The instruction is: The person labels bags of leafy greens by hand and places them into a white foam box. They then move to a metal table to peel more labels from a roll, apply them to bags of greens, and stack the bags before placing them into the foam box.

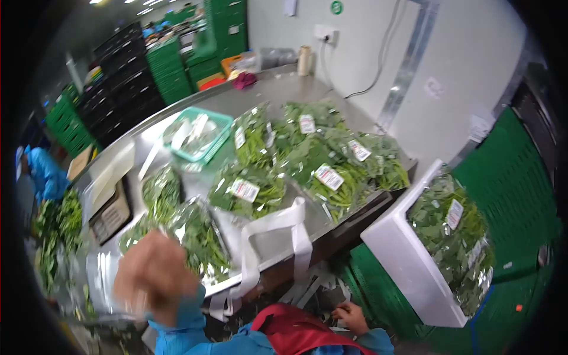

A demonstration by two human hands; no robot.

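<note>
Greens in white-labelled clear bags (305,152), seemingly finished, lie right on the shiny steel table (284,89), others showing no label (204,236) at its near left under the blurred left hand (157,275), grip unclear, the half-curled right hand (351,318) beyond its near edge, contents unclear.

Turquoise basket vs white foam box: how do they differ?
Position: the turquoise basket is on the steel table; the white foam box is off the table's right side, by green crates.
Contents: the basket holds clear plastic and white pieces, not clearly identifiable; the box holds labelled bagged greens.
Walls: the basket's look thin, the box's thick.
Shared: both open-topped.
</note>
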